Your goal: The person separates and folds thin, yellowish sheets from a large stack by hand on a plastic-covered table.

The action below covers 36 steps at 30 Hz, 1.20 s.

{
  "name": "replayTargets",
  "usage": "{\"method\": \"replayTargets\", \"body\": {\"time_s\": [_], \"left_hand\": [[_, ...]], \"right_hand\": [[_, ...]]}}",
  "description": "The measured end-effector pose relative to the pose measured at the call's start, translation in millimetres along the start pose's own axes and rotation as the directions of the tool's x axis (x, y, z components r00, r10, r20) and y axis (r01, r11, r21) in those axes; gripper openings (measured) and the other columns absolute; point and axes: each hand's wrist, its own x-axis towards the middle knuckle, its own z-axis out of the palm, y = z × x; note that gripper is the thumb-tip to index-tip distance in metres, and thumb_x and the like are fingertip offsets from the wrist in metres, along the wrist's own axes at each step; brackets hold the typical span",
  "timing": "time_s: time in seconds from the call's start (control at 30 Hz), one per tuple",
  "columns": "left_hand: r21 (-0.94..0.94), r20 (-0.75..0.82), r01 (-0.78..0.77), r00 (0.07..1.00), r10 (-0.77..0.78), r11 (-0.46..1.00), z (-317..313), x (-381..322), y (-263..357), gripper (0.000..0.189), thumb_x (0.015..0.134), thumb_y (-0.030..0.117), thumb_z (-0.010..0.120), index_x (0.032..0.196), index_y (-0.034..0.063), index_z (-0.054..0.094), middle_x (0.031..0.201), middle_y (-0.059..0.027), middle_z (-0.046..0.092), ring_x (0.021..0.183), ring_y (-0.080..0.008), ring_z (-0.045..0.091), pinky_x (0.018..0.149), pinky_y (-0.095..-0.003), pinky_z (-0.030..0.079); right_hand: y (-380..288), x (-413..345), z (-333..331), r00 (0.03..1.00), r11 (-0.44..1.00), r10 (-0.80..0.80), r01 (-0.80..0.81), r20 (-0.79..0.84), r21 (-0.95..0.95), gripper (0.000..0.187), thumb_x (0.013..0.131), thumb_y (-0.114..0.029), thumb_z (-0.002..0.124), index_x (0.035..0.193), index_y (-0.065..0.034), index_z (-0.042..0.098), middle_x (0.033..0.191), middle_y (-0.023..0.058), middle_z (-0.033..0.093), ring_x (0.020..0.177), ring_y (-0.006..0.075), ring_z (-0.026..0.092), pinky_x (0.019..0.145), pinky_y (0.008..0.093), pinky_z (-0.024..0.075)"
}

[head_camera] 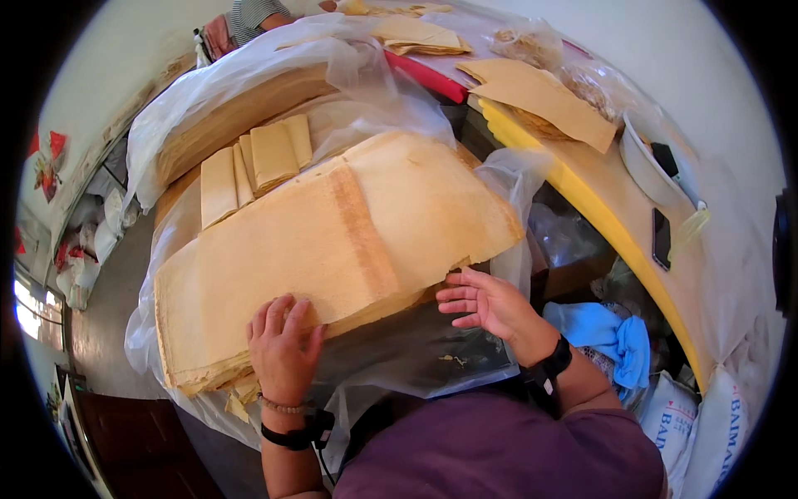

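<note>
Before me lies a broad stack of thin yellowish sheets (274, 268), probably dried tofu skin, with ragged edges. My left hand (283, 343) rests on the stack's near edge, fingers spread over the top sheet and holding nothing. Beside the near right edge is my right hand (483, 305), palm turned inward and fingers apart; whether its fingertips touch the sheets I cannot tell. A darker brown band (361, 231) crosses the top sheet. Behind the stack sit several folded sheet bundles (255, 162), side by side.
Clear plastic sheeting (249, 81) drapes over a second tall stack (243, 118). To the right, a yellow-edged table (598, 199) carries loose sheets (542, 100), a white basin (648, 162) and a phone (661, 239). Blue cloth (605, 337) and printed sacks (679, 418) lie below. Another person's sleeve (252, 19) shows at the back.
</note>
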Motion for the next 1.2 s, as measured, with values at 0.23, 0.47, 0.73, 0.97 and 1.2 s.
{"method": "replayTargets", "body": {"time_s": [0.23, 0.47, 0.73, 0.97, 1.2], "left_hand": [[0.029, 0.024, -0.038, 0.999, 0.037, 0.999, 2, -2, -2, 0.042, 0.073, 0.023, 0.081, 0.114, 0.017, 0.071, 0.117, -0.0074, 0.063, 0.112, -0.0313, 0.058, 0.094, -0.0448, 0.045], [-0.019, 0.1, 0.03, 0.995, -0.028, 0.999, -5, 7, 1, 0.039, 0.072, 0.019, 0.082, 0.109, 0.0155, 0.072, 0.116, -0.0083, 0.061, 0.113, -0.0334, 0.057, 0.094, -0.0455, 0.045], [-0.053, 0.12, -0.042, 0.992, 0.048, 0.998, -7, 10, -11, 0.04, 0.072, 0.028, 0.083, 0.108, 0.0167, 0.07, 0.129, -0.0102, 0.058, 0.126, -0.0348, 0.052, 0.103, -0.047, 0.04], [-0.08, 0.238, -0.01, 0.971, 0.029, 0.997, 0, 4, -33, 0.044, 0.075, 0.039, 0.08, 0.11, 0.0144, 0.07, 0.129, -0.0131, 0.061, 0.125, -0.034, 0.053, 0.1, -0.045, 0.042], [-0.16, 0.174, 0.038, 0.985, -0.01, 0.986, -2, 6, -32, 0.028, 0.08, 0.038, 0.075, 0.093, 0.0133, 0.075, 0.091, -0.011, 0.072, 0.089, -0.0316, 0.066, 0.087, -0.0448, 0.048]], "right_hand": [[4, 0, 25, 0.989, 0.99, -0.141, 0.141, 0.043, 0.003, 0.036, 0.102, -0.037, 0.057, 0.118, -0.005, 0.056, 0.115, 0.0163, 0.069, 0.101, 0.0257, 0.07, 0.077, 0.0384, 0.0598], [0, 18, 49, 0.954, 0.955, -0.276, 0.259, -0.115, -0.142, 0.03, 0.098, -0.03, 0.066, 0.112, -0.0067, 0.054, 0.103, 0.0096, 0.066, 0.085, 0.0171, 0.069, 0.069, 0.0312, 0.0586], [13, 46, 83, 0.686, 0.632, -0.727, 0.666, -0.007, -0.396, 0.029, 0.101, -0.022, 0.061, 0.121, -0.0015, 0.056, 0.109, 0.0038, 0.062, 0.093, 0.0143, 0.06, 0.081, 0.0295, 0.0503], [6, 24, 179, 0.329, 0.032, -0.749, 0.885, 0.575, -0.465, 0.039, 0.095, -0.004, 0.054, 0.133, -0.0073, 0.061, 0.143, 0.0221, 0.051, 0.129, 0.0406, 0.05, 0.112, 0.0405, 0.0373], [26, 44, 221, 0.49, 0.022, -0.494, 0.833, 0.718, -0.553, 0.053, 0.1, -0.014, 0.056, 0.15, -0.0029, 0.044, 0.152, 0.0217, 0.045, 0.146, 0.0326, 0.037, 0.117, 0.0402, 0.033]]}}
